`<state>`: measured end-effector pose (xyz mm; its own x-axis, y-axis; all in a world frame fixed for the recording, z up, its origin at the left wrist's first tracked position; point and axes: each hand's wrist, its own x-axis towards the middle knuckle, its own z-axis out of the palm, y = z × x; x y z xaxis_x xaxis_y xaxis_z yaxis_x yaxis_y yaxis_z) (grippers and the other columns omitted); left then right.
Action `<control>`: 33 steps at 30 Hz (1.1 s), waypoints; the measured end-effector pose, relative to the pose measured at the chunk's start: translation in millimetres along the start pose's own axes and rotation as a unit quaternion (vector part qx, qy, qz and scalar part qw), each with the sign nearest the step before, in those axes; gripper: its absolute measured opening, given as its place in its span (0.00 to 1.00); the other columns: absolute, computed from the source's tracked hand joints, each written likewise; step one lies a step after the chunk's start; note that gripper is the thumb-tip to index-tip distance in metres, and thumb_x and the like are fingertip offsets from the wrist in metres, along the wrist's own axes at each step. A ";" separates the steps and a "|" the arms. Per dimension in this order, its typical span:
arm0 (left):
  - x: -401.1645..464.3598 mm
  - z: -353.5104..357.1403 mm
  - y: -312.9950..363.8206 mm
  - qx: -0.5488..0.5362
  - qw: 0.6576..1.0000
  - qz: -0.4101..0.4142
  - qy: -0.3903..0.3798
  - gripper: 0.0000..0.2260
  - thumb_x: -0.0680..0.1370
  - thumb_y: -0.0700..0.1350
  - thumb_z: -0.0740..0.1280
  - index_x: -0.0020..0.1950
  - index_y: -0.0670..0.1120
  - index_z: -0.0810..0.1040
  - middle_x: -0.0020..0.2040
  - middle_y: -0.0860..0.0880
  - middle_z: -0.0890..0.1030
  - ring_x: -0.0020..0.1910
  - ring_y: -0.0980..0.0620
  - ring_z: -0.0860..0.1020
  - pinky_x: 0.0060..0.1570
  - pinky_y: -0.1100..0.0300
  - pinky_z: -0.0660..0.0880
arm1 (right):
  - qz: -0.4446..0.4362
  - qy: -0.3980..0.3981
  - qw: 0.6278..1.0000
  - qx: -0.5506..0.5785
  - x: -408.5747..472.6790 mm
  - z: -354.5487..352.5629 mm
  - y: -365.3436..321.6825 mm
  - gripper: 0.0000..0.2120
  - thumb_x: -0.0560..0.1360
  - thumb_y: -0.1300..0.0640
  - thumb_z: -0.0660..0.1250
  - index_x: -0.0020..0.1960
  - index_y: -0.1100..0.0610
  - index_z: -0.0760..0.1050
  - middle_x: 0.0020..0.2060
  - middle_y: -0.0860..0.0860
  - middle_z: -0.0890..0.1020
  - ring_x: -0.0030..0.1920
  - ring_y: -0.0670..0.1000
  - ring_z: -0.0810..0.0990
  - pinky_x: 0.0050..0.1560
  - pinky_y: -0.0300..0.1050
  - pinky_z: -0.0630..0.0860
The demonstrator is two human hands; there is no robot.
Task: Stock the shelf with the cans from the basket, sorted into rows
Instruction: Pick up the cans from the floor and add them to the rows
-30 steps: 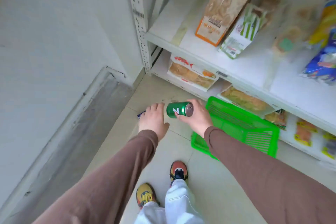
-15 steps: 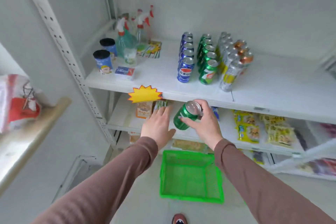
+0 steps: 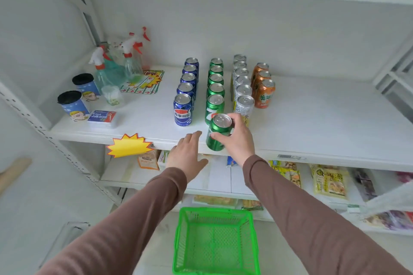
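My right hand (image 3: pixel 237 138) grips a green can (image 3: pixel 217 133), held upright at the front edge of the white shelf (image 3: pixel 312 123), just in front of the green row (image 3: pixel 215 87). My left hand (image 3: pixel 187 154) hovers flat and holds nothing, just left of that can, below the shelf lip. On the shelf stand a blue row (image 3: pixel 186 94), the green row, a silver row (image 3: pixel 242 87) and a short orange row (image 3: pixel 262 85). The green basket (image 3: pixel 187 241) on the floor below shows no cans inside.
Spray bottles (image 3: pixel 116 67), two blue cups (image 3: pixel 73 105) and a small box (image 3: pixel 101 116) fill the shelf's left end. A yellow starburst tag (image 3: pixel 128 145) hangs on the shelf lip. Snack packs (image 3: pixel 329 182) lie on lower shelves. Bare shelf surface lies right of the orange cans.
The view rose from the floor and basket up to the shelf. My right hand lifted the green can from basket height to the shelf's front edge and turned it upright.
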<state>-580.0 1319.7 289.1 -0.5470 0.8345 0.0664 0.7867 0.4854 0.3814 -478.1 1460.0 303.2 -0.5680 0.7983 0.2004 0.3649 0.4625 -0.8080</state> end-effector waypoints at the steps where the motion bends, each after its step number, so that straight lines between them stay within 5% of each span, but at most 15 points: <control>1: 5.2 2.8 0.4 -0.004 1.000 -0.013 -0.002 0.36 0.73 0.53 0.70 0.75 0.50 0.56 0.72 0.48 0.67 0.69 0.47 0.67 0.65 0.50 0.70 | 0.001 -0.003 1.000 0.001 7.5 3.0 4.5 0.27 0.66 0.47 0.79 0.59 0.47 0.69 0.53 0.44 0.80 0.54 0.49 0.78 0.56 0.52 0.76; 6: 22.0 14.1 -2.4 -0.015 0.998 -0.059 0.000 0.35 0.73 0.53 0.70 0.75 0.50 0.57 0.71 0.48 0.68 0.69 0.47 0.68 0.63 0.50 0.71 | -0.005 0.005 1.000 -0.017 26.8 16.6 17.7 0.28 0.66 0.45 0.78 0.61 0.46 0.69 0.55 0.43 0.80 0.54 0.48 0.78 0.48 0.44 0.72; 11: 32.7 22.5 -5.3 -0.010 0.997 -0.081 0.001 0.36 0.72 0.53 0.70 0.75 0.51 0.56 0.71 0.49 0.68 0.68 0.47 0.70 0.61 0.50 0.73 | -0.017 0.027 0.999 -0.025 31.1 31.2 20.8 0.34 0.65 0.41 0.79 0.64 0.48 0.67 0.58 0.45 0.78 0.57 0.51 0.78 0.47 0.47 0.76; 15: 36.3 27.7 -9.6 -0.009 0.996 -0.085 0.010 0.36 0.72 0.53 0.70 0.75 0.51 0.57 0.70 0.49 0.69 0.67 0.48 0.70 0.61 0.50 0.73 | 0.022 -0.029 0.999 0.035 20.2 44.3 42.3 0.42 0.66 0.50 0.80 0.73 0.50 0.61 0.66 0.49 0.75 0.63 0.51 0.76 0.58 0.52 0.77; 19: 39.2 30.6 -12.6 -0.011 0.996 -0.093 0.009 0.35 0.72 0.54 0.70 0.75 0.51 0.57 0.71 0.50 0.69 0.67 0.48 0.70 0.61 0.50 0.74 | 0.038 -0.051 0.997 0.033 19.0 51.7 61.7 0.41 0.67 0.58 0.79 0.74 0.55 0.61 0.63 0.55 0.75 0.64 0.56 0.73 0.64 0.52 0.73; 27: 45.9 32.1 -12.0 -0.009 0.995 -0.097 -0.003 0.35 0.73 0.54 0.70 0.75 0.52 0.56 0.72 0.49 0.68 0.68 0.48 0.70 0.60 0.48 0.74 | 0.047 0.015 0.997 -0.059 23.6 69.9 53.7 0.35 0.62 0.43 0.81 0.59 0.58 0.70 0.55 0.53 0.76 0.57 0.57 0.75 0.55 0.53 0.74; 33: 48.8 32.4 -12.8 -0.013 0.995 -0.097 -0.003 0.35 0.72 0.54 0.70 0.75 0.52 0.56 0.72 0.49 0.68 0.68 0.47 0.70 0.62 0.48 0.74 | 0.015 0.005 1.000 -0.027 16.2 67.3 64.6 0.34 0.66 0.51 0.80 0.66 0.59 0.69 0.58 0.54 0.80 0.58 0.58 0.75 0.58 0.54 0.73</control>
<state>-607.5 1362.7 257.6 -0.6865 0.7269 -0.0164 0.6586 0.6313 0.4095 -513.3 1476.9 216.9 -0.5494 0.8154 0.1826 0.4209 0.4588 -0.7825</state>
